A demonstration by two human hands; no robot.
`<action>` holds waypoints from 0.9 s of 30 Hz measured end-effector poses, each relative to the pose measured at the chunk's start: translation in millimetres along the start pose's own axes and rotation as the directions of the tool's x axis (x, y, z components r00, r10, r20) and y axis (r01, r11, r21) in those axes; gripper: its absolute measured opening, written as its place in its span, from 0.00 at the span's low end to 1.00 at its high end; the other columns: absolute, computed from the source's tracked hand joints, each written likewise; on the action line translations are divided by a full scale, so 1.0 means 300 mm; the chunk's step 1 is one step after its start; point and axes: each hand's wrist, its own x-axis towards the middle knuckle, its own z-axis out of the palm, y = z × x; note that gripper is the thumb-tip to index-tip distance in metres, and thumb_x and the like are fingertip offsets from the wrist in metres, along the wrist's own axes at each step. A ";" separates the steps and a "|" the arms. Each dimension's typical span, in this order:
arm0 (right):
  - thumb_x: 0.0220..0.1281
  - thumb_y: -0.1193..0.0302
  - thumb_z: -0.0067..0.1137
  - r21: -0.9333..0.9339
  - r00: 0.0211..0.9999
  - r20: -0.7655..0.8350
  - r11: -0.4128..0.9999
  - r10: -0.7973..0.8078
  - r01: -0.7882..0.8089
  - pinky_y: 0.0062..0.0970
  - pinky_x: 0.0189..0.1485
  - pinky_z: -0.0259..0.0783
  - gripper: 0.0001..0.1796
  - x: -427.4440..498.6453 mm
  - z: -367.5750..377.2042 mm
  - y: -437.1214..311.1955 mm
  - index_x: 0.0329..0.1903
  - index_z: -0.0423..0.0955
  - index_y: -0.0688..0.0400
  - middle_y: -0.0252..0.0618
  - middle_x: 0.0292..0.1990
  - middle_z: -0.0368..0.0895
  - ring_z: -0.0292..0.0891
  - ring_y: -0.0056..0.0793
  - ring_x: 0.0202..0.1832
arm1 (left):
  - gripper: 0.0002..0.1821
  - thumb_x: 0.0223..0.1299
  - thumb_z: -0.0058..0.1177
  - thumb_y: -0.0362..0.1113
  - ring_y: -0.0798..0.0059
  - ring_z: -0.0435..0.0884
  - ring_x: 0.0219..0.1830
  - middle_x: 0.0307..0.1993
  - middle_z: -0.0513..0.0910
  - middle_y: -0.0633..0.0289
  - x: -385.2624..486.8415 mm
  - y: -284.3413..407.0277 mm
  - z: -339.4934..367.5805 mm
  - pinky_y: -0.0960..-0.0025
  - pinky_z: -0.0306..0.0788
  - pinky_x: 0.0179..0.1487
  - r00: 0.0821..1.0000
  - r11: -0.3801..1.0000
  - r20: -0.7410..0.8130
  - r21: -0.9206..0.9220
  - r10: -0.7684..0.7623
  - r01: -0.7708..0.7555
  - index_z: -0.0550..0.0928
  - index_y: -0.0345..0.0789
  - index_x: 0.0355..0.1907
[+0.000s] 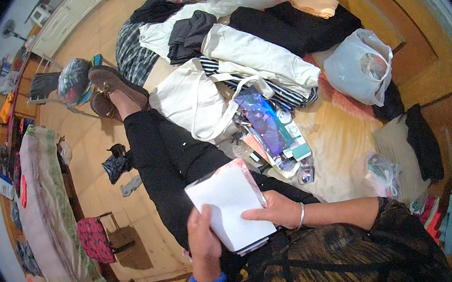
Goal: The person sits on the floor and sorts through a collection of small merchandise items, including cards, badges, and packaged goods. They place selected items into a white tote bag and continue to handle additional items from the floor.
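Observation:
A stack of papers or thin booklets (236, 207) with a blank white sheet on top lies over my lap, tilted, with a pinkish patterned edge showing beneath. My right hand (279, 210), with a silver bangle at the wrist, grips its right side, thumb on the white sheet. On the left side my left hand (203, 232), above a blue wristband, holds the edge with its thumb up; its fingers are partly hidden and slightly blurred. Beyond the stack, a purple-blue patterned sleeve (264, 123) rests on a pile of cards and papers, beside a green and white box (300, 151).
A white canvas bag (193, 98), a rolled white cloth (260, 54) and folded dark clothing (192, 35) lie beyond my legs. A white plastic bag (358, 67) stands at the right. On the floor at the left are a red patterned stool (93, 241) and a black bag (116, 167).

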 end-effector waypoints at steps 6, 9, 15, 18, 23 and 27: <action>0.70 0.66 0.66 0.349 0.996 -0.031 0.935 0.081 -0.065 0.28 0.53 0.81 0.26 -0.009 -0.053 -0.029 0.63 0.72 0.66 0.43 0.53 0.84 0.84 0.27 0.50 | 0.33 0.66 0.61 0.49 0.54 0.76 0.64 0.62 0.77 0.44 0.491 0.112 0.058 0.55 0.65 0.71 0.756 0.251 0.210 0.860 0.620 -0.444 0.75 0.25 0.63; 0.70 0.66 0.66 0.375 0.999 -0.018 0.927 0.030 -0.021 0.29 0.53 0.81 0.27 -0.020 -0.074 -0.025 0.64 0.70 0.67 0.43 0.53 0.84 0.84 0.27 0.50 | 0.34 0.57 0.65 0.56 0.43 0.71 0.67 0.62 0.76 0.38 0.669 0.093 0.095 0.43 0.56 0.74 0.928 -0.185 0.226 0.967 0.295 -0.177 0.82 0.28 0.54; 0.67 0.68 0.68 0.411 0.999 -0.046 0.912 0.023 -0.002 0.32 0.53 0.83 0.28 -0.078 -0.119 -0.001 0.65 0.70 0.62 0.43 0.54 0.83 0.85 0.29 0.51 | 0.12 0.70 0.58 0.37 0.66 0.87 0.41 0.39 0.87 0.56 0.546 0.260 0.176 0.61 0.79 0.54 0.930 0.963 0.270 0.035 0.248 -0.267 0.81 0.32 0.49; 0.66 0.69 0.68 0.414 0.999 -0.044 0.910 -0.006 0.024 0.33 0.54 0.83 0.29 -0.096 -0.126 0.005 0.66 0.69 0.62 0.44 0.54 0.83 0.85 0.31 0.51 | 0.19 0.75 0.49 0.34 0.76 0.82 0.28 0.26 0.79 0.64 0.396 0.481 0.171 0.66 0.81 0.40 0.859 0.930 0.358 -0.113 0.366 -0.349 0.73 0.32 0.65; 0.66 0.69 0.68 0.398 0.999 -0.021 0.916 -0.046 0.051 0.35 0.54 0.83 0.28 -0.133 -0.100 -0.010 0.66 0.70 0.62 0.44 0.54 0.84 0.85 0.32 0.51 | 0.25 0.76 0.47 0.37 0.87 0.66 0.19 0.22 0.71 0.72 0.237 0.669 0.243 0.82 0.63 0.23 0.865 0.811 0.395 0.365 0.310 -0.457 0.70 0.33 0.72; 0.66 0.68 0.68 0.325 0.992 -0.101 0.940 -0.071 0.101 0.36 0.55 0.83 0.28 -0.171 -0.112 -0.080 0.65 0.71 0.61 0.43 0.54 0.84 0.85 0.33 0.52 | 0.23 0.77 0.47 0.40 0.91 0.60 0.18 0.20 0.67 0.76 0.208 0.702 0.324 0.83 0.52 0.21 0.864 0.683 0.432 0.552 0.258 -0.479 0.75 0.33 0.68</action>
